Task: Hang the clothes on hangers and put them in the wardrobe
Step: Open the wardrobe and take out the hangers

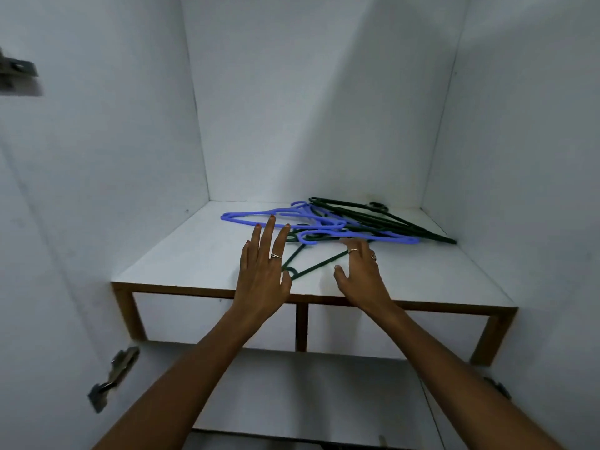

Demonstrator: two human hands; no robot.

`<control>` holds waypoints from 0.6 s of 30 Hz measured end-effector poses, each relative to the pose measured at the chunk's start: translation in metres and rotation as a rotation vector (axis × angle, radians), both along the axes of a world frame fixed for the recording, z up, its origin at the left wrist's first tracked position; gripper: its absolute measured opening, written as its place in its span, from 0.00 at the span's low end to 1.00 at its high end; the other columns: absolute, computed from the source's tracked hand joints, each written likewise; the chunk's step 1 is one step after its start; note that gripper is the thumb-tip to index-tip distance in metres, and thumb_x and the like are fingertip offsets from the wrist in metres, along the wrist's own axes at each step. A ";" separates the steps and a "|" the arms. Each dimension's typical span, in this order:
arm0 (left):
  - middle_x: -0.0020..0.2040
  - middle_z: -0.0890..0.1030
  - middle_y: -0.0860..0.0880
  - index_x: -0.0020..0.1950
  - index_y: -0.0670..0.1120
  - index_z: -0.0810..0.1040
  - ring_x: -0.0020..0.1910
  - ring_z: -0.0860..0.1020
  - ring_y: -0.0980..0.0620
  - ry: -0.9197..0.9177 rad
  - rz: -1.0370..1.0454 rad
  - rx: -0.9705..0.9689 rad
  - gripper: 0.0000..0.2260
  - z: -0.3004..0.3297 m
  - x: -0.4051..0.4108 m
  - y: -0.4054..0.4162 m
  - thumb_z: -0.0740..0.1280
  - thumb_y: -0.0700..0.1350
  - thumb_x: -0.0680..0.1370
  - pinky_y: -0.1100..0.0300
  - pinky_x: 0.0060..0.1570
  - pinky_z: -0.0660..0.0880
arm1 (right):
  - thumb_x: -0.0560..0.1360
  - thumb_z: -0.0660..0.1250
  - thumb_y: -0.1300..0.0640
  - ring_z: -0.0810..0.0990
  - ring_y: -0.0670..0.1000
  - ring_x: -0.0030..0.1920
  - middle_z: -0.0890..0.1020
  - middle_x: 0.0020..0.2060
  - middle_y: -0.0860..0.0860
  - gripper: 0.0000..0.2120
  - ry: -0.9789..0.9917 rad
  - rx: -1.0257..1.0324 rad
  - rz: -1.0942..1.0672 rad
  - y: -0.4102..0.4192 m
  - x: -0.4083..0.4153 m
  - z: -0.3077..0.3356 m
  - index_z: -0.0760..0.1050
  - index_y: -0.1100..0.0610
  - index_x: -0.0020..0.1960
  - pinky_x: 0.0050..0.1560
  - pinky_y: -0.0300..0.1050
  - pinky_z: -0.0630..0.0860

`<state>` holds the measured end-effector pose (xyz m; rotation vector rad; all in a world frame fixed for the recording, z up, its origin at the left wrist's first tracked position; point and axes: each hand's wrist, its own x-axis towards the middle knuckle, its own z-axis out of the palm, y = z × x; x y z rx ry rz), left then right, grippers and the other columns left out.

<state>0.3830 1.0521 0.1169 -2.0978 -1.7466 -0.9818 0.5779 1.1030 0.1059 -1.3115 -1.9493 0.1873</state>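
I have both hands, left [263,271] and right [362,274], spread and holding nothing above the shelf [181,254], poised to untangle the hangers [328,222] heaped toward its back edge.

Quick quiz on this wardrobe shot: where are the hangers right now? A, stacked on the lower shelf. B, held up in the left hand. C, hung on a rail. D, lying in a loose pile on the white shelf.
D: the purple hangers and dark green hangers lie tangled flat on the white shelf, while the left hand and right hand reach toward them with nothing lifted.
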 end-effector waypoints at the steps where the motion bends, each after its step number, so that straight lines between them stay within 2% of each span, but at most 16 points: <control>1: 0.79 0.46 0.47 0.78 0.50 0.50 0.78 0.46 0.45 0.003 0.008 -0.008 0.39 -0.002 0.002 0.008 0.69 0.41 0.74 0.50 0.73 0.46 | 0.76 0.65 0.60 0.66 0.57 0.67 0.64 0.69 0.57 0.26 -0.016 0.004 -0.005 0.010 0.006 0.000 0.63 0.58 0.72 0.65 0.50 0.65; 5: 0.78 0.56 0.45 0.76 0.44 0.61 0.77 0.55 0.43 -0.044 0.015 0.009 0.33 -0.001 0.008 0.050 0.69 0.38 0.73 0.48 0.72 0.58 | 0.75 0.66 0.61 0.72 0.60 0.63 0.73 0.63 0.59 0.21 -0.003 0.127 -0.078 0.062 0.028 0.013 0.70 0.62 0.67 0.62 0.53 0.69; 8: 0.77 0.61 0.44 0.75 0.43 0.63 0.75 0.59 0.43 -0.030 -0.001 0.046 0.32 0.000 0.005 0.087 0.70 0.38 0.72 0.50 0.70 0.60 | 0.78 0.65 0.58 0.77 0.61 0.59 0.78 0.59 0.61 0.17 0.015 0.142 -0.173 0.105 0.041 0.027 0.73 0.65 0.63 0.60 0.53 0.73; 12: 0.77 0.59 0.46 0.77 0.45 0.57 0.76 0.58 0.46 -0.082 -0.030 0.057 0.34 0.000 -0.004 0.142 0.68 0.39 0.73 0.56 0.71 0.54 | 0.80 0.60 0.57 0.76 0.60 0.62 0.78 0.61 0.61 0.18 -0.052 -0.003 -0.250 0.163 0.050 0.040 0.70 0.63 0.67 0.63 0.51 0.70; 15: 0.77 0.58 0.46 0.77 0.44 0.56 0.76 0.58 0.46 -0.097 -0.061 0.011 0.34 -0.002 -0.012 0.188 0.68 0.39 0.75 0.54 0.73 0.55 | 0.81 0.58 0.55 0.74 0.60 0.64 0.76 0.63 0.61 0.20 -0.214 -0.152 -0.245 0.213 0.050 0.042 0.67 0.60 0.71 0.62 0.50 0.69; 17: 0.78 0.57 0.46 0.78 0.44 0.55 0.76 0.58 0.46 -0.097 -0.068 -0.029 0.34 -0.005 -0.018 0.214 0.68 0.40 0.76 0.53 0.72 0.57 | 0.81 0.58 0.52 0.75 0.60 0.63 0.77 0.62 0.61 0.18 -0.285 -0.270 -0.233 0.245 0.046 0.041 0.71 0.60 0.67 0.60 0.51 0.72; 18: 0.78 0.57 0.45 0.78 0.44 0.55 0.76 0.59 0.45 -0.100 -0.072 -0.043 0.34 -0.008 -0.022 0.226 0.68 0.41 0.75 0.52 0.71 0.59 | 0.80 0.59 0.51 0.76 0.60 0.60 0.79 0.58 0.61 0.16 -0.310 -0.310 -0.238 0.260 0.043 0.039 0.75 0.61 0.61 0.57 0.50 0.73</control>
